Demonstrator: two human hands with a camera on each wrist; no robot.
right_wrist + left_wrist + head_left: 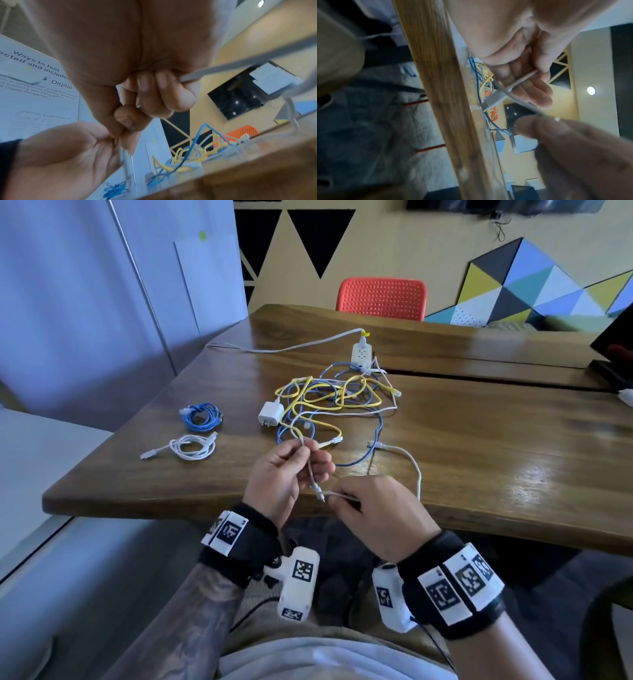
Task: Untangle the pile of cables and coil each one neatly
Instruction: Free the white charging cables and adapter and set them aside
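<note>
— White charging cable (313,474): both hands are pinching it above the wooden table's (479,440) near edge, left hand (284,474) and right hand (373,508).
— And the poster (39,83)?
— It is reading "Ways to feel", "Digital", "Connections".

A white poster (39,86) on the wall, seen from the right wrist, reads "Ways to feel", then a cut-off "…ected and include…", "Digital", small print ending "…Digital Philippines", and the heading "Connections" beside an oval emblem. The square coded markers on the wristbands (227,531) carry no readable words.
</note>
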